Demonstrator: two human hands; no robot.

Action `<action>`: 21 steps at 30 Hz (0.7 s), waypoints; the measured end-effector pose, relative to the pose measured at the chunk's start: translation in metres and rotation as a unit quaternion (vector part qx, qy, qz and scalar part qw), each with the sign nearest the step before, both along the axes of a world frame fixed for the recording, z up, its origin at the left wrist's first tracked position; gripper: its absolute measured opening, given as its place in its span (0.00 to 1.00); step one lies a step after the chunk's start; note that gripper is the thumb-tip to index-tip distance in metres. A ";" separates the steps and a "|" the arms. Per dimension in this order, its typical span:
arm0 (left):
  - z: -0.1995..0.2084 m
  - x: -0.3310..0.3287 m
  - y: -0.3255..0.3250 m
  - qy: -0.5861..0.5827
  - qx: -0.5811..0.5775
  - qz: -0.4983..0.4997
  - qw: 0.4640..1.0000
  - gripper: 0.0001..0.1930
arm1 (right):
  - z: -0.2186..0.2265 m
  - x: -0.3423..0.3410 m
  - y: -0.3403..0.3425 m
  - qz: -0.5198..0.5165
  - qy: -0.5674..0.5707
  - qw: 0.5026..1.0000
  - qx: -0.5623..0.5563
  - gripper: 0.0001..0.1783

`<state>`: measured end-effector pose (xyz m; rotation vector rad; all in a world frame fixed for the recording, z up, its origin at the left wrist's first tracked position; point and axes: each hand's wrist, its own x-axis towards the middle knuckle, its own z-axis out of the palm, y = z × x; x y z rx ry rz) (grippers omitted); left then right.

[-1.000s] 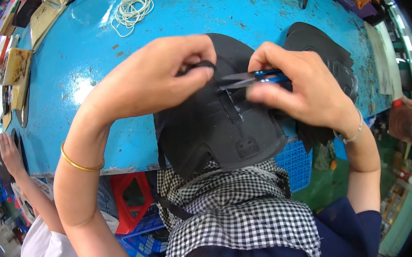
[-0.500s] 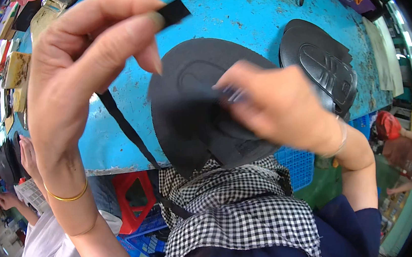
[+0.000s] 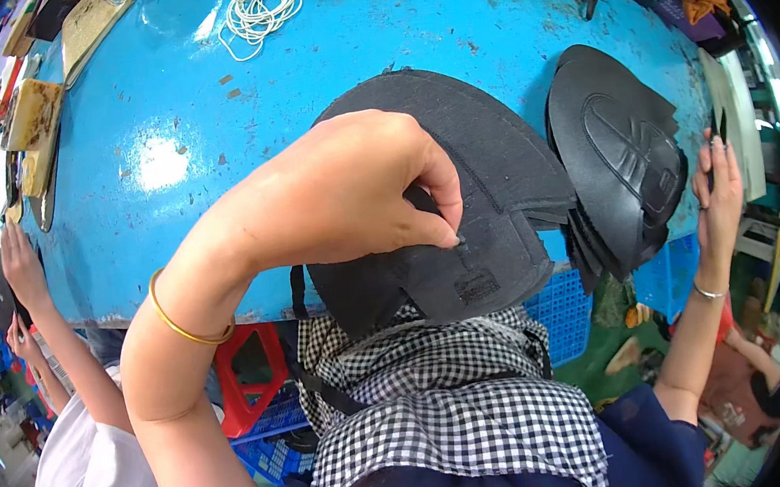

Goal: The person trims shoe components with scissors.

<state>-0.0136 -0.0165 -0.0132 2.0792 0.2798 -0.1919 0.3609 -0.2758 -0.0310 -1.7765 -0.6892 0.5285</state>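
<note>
My left hand (image 3: 347, 191) lies on a stack of flat black cut pieces (image 3: 495, 168) at the near edge of the blue table (image 3: 166, 162). Its thumb and forefinger are pinched on a narrow black strap (image 3: 298, 290), and the fingertips press down on the top piece. The strap's loose end hangs below the hand over the table edge. My right hand (image 3: 718, 188) is far out to the right beside a second stack of black moulded pieces (image 3: 621, 155). Its fingers are stretched and hold nothing I can make out.
A coil of white cord (image 3: 259, 7) lies at the far side of the table. Tan and dark pieces (image 3: 35, 113) line the left end. Another person's hand (image 3: 21, 265) works at the left. A red stool (image 3: 253, 379) and blue crates (image 3: 574, 305) stand under the table.
My left hand came down from holding the strap up high and now presses it on the top piece. My right hand left the stack and swung far out to the right.
</note>
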 end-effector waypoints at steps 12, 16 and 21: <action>-0.008 -0.002 -0.011 -0.041 0.107 0.022 0.993 0.07 | 0.013 -0.153 0.109 0.549 -0.327 0.768 0.029 0.12; -0.013 -0.008 -0.009 -0.109 0.242 0.067 0.962 0.08 | 0.009 -0.167 0.118 0.576 -0.426 0.698 -0.014 0.10; -0.011 -0.012 0.003 -0.094 0.172 0.050 0.979 0.09 | 0.011 -0.157 0.132 0.634 -0.346 0.692 0.003 0.10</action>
